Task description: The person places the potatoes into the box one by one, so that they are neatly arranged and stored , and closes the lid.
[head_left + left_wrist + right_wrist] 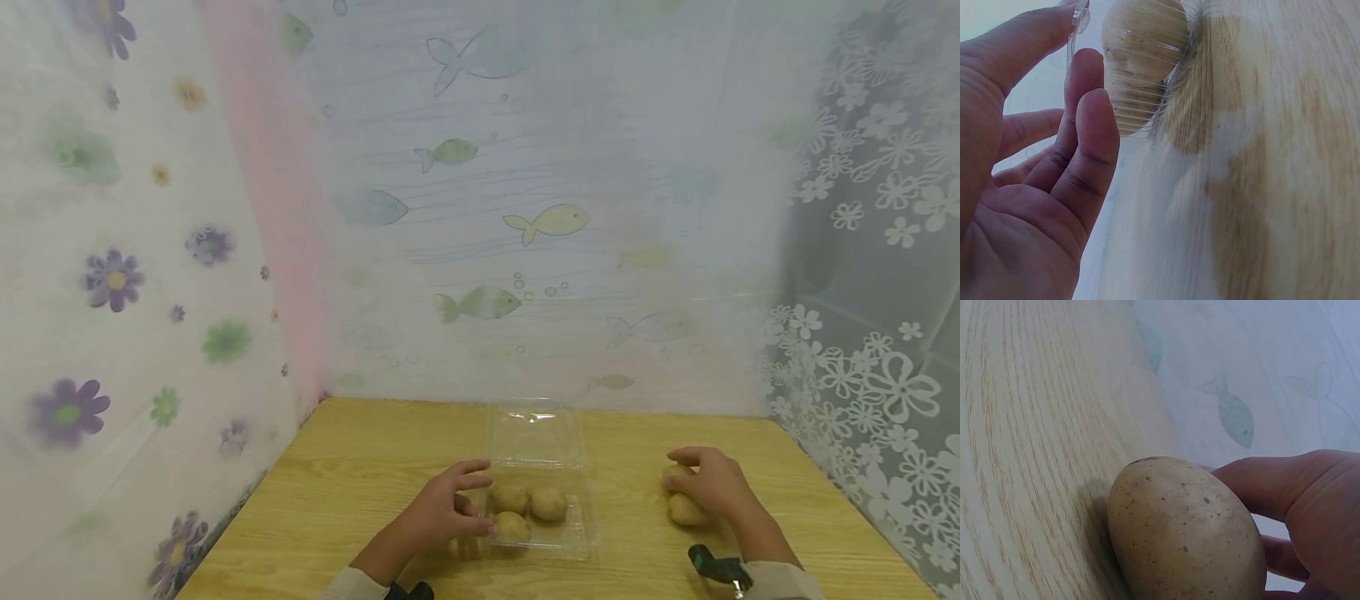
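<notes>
A clear plastic container (581, 533) lies with its lid (534, 437) folded back. Three potatoes (548, 503) sit in its base. My left hand (442, 512) is at the base's left side; in the left wrist view, the thumb and fingers of this hand (1041, 156) pinch the clear rim (1074, 37), with potatoes (1144, 37) seen through the ribbed wall. To the right are two more potatoes, one behind the other. My right hand (716, 483) grips the back one (675, 472), while the front one (686, 510) rests on the table. A potato (1185, 531) partly hides the right hand's fingers (1272, 481).
The wooden table (360, 467) ends at a hanging sheet with fish drawings (480, 358) at the back. Flowered sheets hang at the left (150, 333) and right (862, 417). Dark straps with small devices (716, 567) are at both wrists.
</notes>
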### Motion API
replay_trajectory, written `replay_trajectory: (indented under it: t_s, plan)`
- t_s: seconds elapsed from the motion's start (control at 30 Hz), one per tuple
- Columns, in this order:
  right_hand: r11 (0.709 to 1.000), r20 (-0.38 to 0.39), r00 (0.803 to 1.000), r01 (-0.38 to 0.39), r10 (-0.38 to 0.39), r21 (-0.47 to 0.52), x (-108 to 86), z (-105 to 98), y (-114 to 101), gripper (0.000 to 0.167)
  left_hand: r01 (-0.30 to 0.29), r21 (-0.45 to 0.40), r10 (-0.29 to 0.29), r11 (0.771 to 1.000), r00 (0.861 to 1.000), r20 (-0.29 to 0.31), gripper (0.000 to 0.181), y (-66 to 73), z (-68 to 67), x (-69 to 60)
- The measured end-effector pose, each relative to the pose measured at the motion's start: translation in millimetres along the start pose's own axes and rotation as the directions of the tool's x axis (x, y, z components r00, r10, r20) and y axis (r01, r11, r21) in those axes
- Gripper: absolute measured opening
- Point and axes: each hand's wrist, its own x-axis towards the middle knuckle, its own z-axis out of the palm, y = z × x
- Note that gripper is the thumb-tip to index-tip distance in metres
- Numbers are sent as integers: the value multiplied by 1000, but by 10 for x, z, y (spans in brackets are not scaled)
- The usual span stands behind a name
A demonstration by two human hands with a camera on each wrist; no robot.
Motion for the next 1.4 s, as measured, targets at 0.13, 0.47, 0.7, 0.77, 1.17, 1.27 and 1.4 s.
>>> replay_trajectory:
  t_s: [0.13,0.47,0.7,0.77,1.17,1.27,1.4]
  plan:
    - [1000,-12,1000,7,-7,-6,3,1,7,51,-3,-5,3,1000,1000,1,89,5,1,6]
    - [1000,-35,999,11,-12,-12,-4,-1,-13,46,6,-7,-6,1000,1000,3,89,20,3,8]
    - [999,-73,997,38,-38,1,-29,8,-25,40,-3,1,3,1000,1000,5,87,16,5,11]
    - [999,-77,996,47,-46,10,-34,7,-31,39,-2,1,2,1000,1000,4,87,16,7,10]
    - [999,-86,995,50,-49,4,-35,-19,-97,44,2,1,-2,1000,1000,-3,88,44,20,-8]
    - [1000,-85,996,29,-28,9,-35,-36,-118,50,7,-2,-7,1000,1000,-2,89,49,22,-14]
    - [1000,-84,996,-9,8,-3,-24,-56,-144,60,10,-7,-10,1000,1000,-1,89,43,23,-12]
